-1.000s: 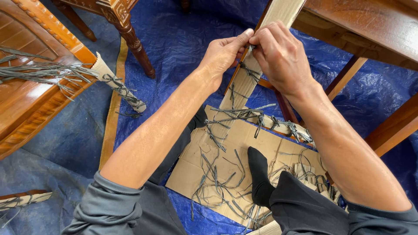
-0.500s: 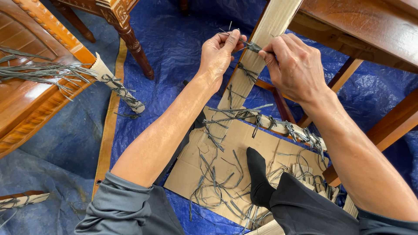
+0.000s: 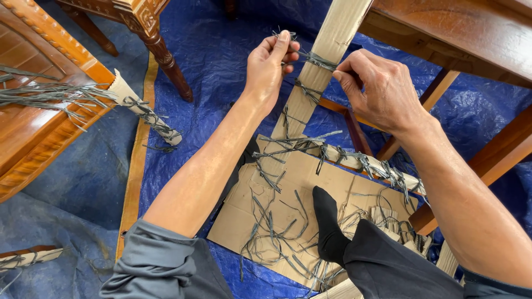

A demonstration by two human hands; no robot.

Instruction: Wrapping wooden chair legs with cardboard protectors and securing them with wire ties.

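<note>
Grey strap tie (image 3: pixel 317 58) wrapped round cardboard-clad leg (image 3: pixel 327 61), far centre, knotted on the near face. Left hand (image 3: pixel 269 66) pinches one tail betw thumb & fingers; right hand (image 3: pixel 377 88) pinches the other end at the leg's right edge. Strap looks thin, light, stiff-springy, prob slick: best gripped close to the knot. More ties lower down the leg. Cut strap bits on cardboard sheet (image 3: pixel 288 182) near, blue tarp (image 3: pixel 221 44) under all. Socked foot (image 3: pixel 328 221) on sheet.
</note>
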